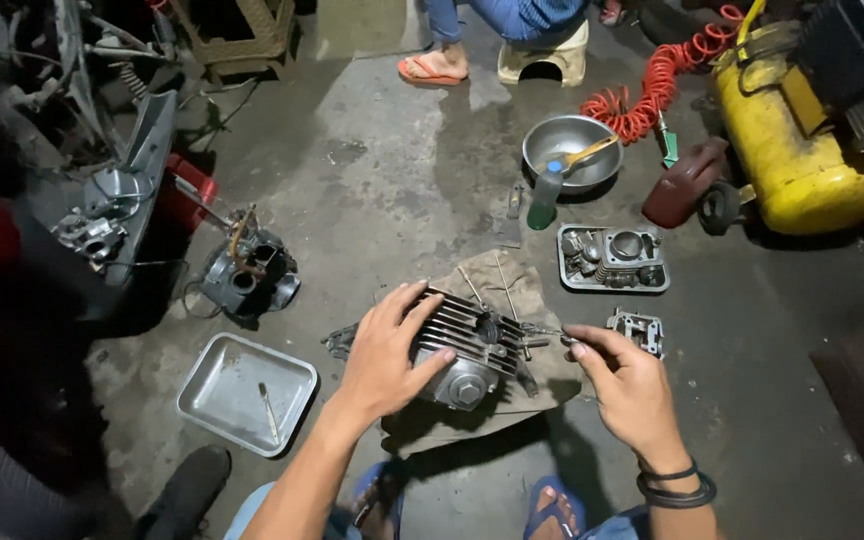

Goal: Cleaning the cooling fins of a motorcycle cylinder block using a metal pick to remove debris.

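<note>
A finned metal cylinder head (472,350) lies on a worn cloth (512,290) spread on the concrete floor. My left hand (387,350) rests flat on its left side, fingers spread over the fins. My right hand (627,385), with black bands at the wrist, pinches a small slim metal part at its fingertips, close to the head's right side. Thin metal rods (502,285) lie on the cloth behind the head.
Metal tray (242,395) at left, engine casing (250,278) beyond it. A tray of engine parts (612,260), small casting (637,330), steel bowl (572,150) with a bottle (544,195), dark red can (684,183), yellow compressor (802,150), orange coiled hose (657,85). A person squats at the back (437,65).
</note>
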